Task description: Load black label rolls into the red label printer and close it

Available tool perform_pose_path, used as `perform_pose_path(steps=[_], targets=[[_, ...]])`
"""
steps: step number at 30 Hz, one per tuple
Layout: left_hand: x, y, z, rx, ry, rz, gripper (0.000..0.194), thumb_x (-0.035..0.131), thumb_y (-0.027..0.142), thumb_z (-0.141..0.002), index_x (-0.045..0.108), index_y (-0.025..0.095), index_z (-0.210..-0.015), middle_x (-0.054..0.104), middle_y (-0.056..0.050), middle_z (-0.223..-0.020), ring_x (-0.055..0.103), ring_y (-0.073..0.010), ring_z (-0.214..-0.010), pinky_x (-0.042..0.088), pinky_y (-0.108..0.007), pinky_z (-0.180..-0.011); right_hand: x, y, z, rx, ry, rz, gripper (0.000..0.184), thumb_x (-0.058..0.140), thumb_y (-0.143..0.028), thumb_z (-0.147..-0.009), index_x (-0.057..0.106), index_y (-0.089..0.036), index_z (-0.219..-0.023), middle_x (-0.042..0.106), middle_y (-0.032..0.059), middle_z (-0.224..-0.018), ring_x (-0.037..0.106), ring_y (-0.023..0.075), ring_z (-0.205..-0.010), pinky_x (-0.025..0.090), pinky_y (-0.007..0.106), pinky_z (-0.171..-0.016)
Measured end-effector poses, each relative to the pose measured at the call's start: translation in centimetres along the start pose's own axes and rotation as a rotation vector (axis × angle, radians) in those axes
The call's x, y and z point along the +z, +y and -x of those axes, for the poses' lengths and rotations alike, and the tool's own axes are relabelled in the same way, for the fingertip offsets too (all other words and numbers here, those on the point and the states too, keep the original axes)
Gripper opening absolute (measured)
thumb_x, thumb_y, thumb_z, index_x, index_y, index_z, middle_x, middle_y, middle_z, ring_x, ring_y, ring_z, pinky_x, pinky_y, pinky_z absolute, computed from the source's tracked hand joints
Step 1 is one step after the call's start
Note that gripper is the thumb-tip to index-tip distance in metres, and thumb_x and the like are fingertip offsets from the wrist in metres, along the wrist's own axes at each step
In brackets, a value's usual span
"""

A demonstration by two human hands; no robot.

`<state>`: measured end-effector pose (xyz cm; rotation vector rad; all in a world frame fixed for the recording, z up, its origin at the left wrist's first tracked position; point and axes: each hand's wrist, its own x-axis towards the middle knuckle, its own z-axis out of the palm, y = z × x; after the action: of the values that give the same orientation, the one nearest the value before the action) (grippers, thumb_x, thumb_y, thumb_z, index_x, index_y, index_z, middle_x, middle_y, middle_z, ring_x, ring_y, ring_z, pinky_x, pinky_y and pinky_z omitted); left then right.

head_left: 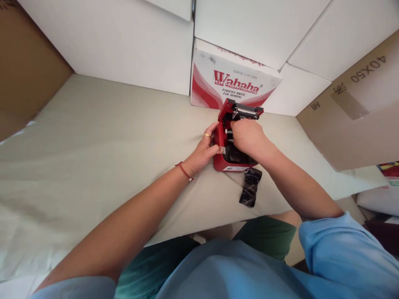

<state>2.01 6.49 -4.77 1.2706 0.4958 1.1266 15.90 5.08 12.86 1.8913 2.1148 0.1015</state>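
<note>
A red label printer [220, 162] stands on the cloth-covered table with its lid [225, 109] raised, showing a black inside with rollers. My left hand [205, 149] grips its left side, thumb on the near corner and fingers along the wall. My right hand [249, 136] reaches into the opening from the right, curled with the knuckles up. Its fingertips are hidden, so I cannot make out what they hold. Dark film [236, 154] lies inside the near part of the printer. A crumpled strip of shiny black ribbon [250, 187] lies on the cloth just in front.
A Wahaha water carton [230, 79] stands right behind the printer, against white boxes [131, 41]. Brown cardboard boxes flank the table, one on the left [28, 62] and one on the right [352, 104]. The pale cloth [109, 145] ends at my lap.
</note>
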Motion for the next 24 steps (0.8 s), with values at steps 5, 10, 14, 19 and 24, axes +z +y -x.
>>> perform_pose_path(steps=[5, 10, 14, 19, 24], targets=[[-0.3, -0.8, -0.3, 0.047, -0.014, -0.023, 0.099, 0.079, 0.035, -0.079, 0.039, 0.034, -0.169, 0.037, -0.008, -0.185, 0.038, -0.0412, -0.169, 0.033, -0.064, -0.142, 0.5, 0.1, -0.3, 0.019, 0.019, 0.018, 0.038, 0.052, -0.017, -0.107, 0.077, -0.013, -0.135, 0.084, 0.0272, -0.124, 0.081, 0.0405, -0.117, 0.061, 0.042, -0.088], [-0.4, -0.8, -0.2, 0.045, -0.017, -0.01, 0.099, 0.08, 0.035, -0.08, 0.039, 0.033, -0.17, 0.039, -0.009, -0.184, 0.043, -0.0404, -0.166, 0.036, -0.064, -0.14, 0.2, 1.5, 0.2, -0.008, -0.017, -0.007, 0.037, 0.058, -0.018, -0.102, 0.076, -0.015, -0.135, 0.084, 0.0254, -0.127, 0.081, 0.0425, -0.114, 0.06, 0.043, -0.083], [-0.5, -0.8, -0.3, 0.055, -0.037, -0.014, 0.1, 0.08, 0.037, -0.081, 0.037, 0.034, -0.171, 0.036, -0.01, -0.186, 0.042, -0.0404, -0.167, 0.038, -0.063, -0.139, -0.1, 1.6, 0.4, -0.007, -0.017, -0.018, 0.039, 0.057, -0.018, -0.104, 0.079, -0.019, -0.136, 0.085, 0.022, -0.129, 0.08, 0.0408, -0.118, 0.06, 0.042, -0.085], [-0.6, -1.1, -0.5, 0.06, -0.039, -0.028, 0.101, 0.08, 0.038, -0.08, 0.036, 0.033, -0.17, 0.034, -0.01, -0.187, 0.038, -0.0415, -0.17, 0.037, -0.062, -0.14, 0.1, 0.3, 0.1, 0.021, -0.012, -0.014, 0.045, 0.044, -0.013, -0.109, 0.079, -0.017, -0.137, 0.084, 0.0252, -0.13, 0.08, 0.0405, -0.123, 0.06, 0.043, -0.089], [-0.5, -1.0, -0.5, 0.053, -0.039, -0.003, 0.101, 0.08, 0.036, -0.079, 0.036, 0.033, -0.17, 0.032, -0.009, -0.187, 0.035, -0.0406, -0.171, 0.03, -0.062, -0.143, 0.9, 0.3, -0.8, -0.056, 0.034, -0.025, 0.039, 0.051, -0.024, -0.112, 0.078, -0.014, -0.138, 0.083, 0.0296, -0.129, 0.08, 0.0429, -0.12, 0.059, 0.048, -0.096]])
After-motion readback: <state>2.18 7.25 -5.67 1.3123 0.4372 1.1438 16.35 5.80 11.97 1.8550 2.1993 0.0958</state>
